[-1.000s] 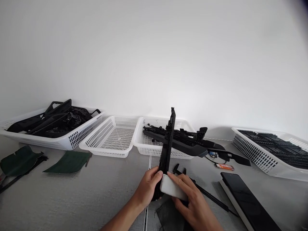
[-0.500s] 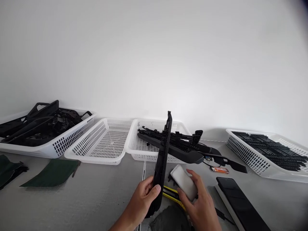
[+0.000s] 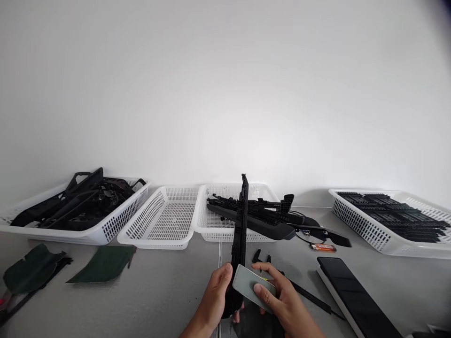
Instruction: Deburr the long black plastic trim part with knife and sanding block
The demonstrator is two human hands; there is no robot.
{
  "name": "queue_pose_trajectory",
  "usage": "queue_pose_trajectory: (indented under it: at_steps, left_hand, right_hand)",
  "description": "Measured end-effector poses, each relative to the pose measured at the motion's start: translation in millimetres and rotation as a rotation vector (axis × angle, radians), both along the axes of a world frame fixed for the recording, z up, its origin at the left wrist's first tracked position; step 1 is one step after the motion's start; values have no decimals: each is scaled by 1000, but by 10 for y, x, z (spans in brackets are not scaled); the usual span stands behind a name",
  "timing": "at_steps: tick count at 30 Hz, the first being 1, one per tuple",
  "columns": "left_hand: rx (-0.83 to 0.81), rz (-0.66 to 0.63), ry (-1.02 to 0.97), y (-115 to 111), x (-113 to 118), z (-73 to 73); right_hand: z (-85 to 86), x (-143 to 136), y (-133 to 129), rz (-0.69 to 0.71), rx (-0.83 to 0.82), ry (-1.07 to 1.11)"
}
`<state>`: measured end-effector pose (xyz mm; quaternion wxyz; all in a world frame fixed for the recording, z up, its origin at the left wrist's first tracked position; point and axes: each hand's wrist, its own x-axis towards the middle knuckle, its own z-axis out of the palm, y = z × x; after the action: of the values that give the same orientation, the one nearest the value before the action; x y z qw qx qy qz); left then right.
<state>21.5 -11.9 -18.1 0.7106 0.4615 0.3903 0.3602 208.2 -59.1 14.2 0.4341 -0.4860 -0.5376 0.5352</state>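
My left hand (image 3: 214,295) is closed around the lower part of a long black plastic trim piece (image 3: 240,230), held nearly upright with its narrow end pointing away. My right hand (image 3: 285,300) grips a flat, light-grey rectangular block (image 3: 251,285) with rounded corners, thumb on top and fingers at its edge. The block's left end is against or just in front of the trim piece; contact is unclear. Beyond that hand lies a black caliper (image 3: 259,257), partly covered. A scrap of yellow shows between the right fingers, mostly hidden.
A white basket (image 3: 232,237) holds black trim parts jutting out rightward. Beside it stands an empty white basket (image 3: 155,244). Other white baskets with black parts stand far left (image 3: 102,234) and right (image 3: 380,244). Green sheets (image 3: 102,265), a black phone (image 3: 352,291) and an orange packet (image 3: 323,247) lie nearer.
My right hand has lifted the grey block and brought it left, turned flatter, up to the trim piece. The black caliper beneath is more exposed. The view has shifted slightly.
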Motion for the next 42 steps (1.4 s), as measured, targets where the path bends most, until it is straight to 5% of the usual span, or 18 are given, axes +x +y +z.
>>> queue_pose_trajectory:
  at_steps: [12, 17, 22, 28, 34, 42]
  left_hand:
    - [27, 22, 12, 55, -9, -84]
    - [99, -10, 0, 53, 1, -56]
    - [114, 2, -18, 65, 8, -32]
    - [151, 15, -17, 99, -3, -54]
    - [193, 89, -9, 92, -64, 7]
    - [117, 22, -65, 57, -29, 92]
  right_hand:
    - [-82, 55, 19, 83, 51, 27]
    - [-106, 167, 10, -67, 59, -164]
    - [-63, 176, -1, 17, 62, -131]
    - [-50, 183, -2, -103, 71, -84]
    - [-58, -23, -60, 45, 78, -83]
    - [-82, 263, 14, -36, 46, -135]
